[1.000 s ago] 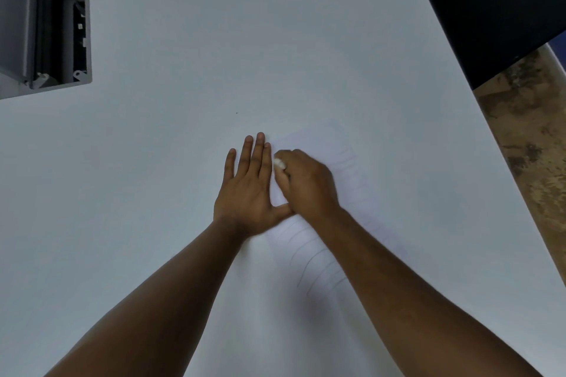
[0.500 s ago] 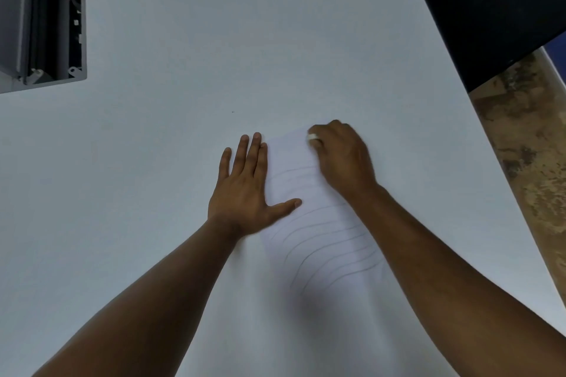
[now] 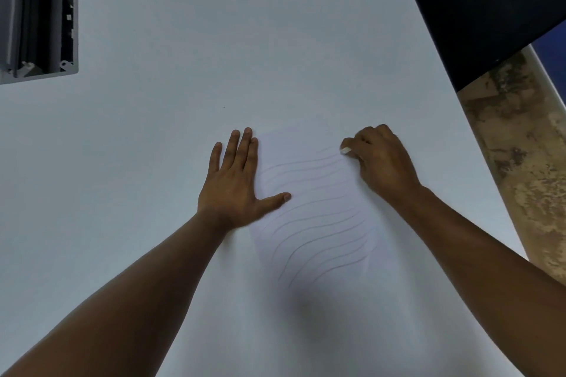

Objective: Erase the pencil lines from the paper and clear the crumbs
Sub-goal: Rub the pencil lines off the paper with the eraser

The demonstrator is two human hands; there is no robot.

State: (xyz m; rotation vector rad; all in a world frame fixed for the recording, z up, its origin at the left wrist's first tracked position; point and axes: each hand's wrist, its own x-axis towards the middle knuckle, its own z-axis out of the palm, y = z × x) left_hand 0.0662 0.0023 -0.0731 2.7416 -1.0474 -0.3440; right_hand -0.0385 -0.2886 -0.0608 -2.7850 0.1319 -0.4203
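Note:
A white sheet of paper [image 3: 315,208] lies on the white table, marked with several wavy pencil lines. The top strip of the sheet looks faint or blank. My left hand [image 3: 235,180] rests flat with fingers spread on the paper's left edge, thumb on the sheet. My right hand [image 3: 379,162] is at the paper's upper right edge, fingers curled around a small white eraser [image 3: 345,150] whose tip touches the end of a faint line. No crumbs are visible at this size.
The white table [image 3: 183,131] stretches far to the left and ahead. A grey open box [image 3: 36,15] sits at the top left. A black panel [image 3: 484,9] covers the top right corner, and mottled brown floor [image 3: 526,162] lies past the table's right edge.
My right hand with the eraser has swept from the paper's upper left, next to my left hand, across the top to the upper right edge. The left hand stays planted.

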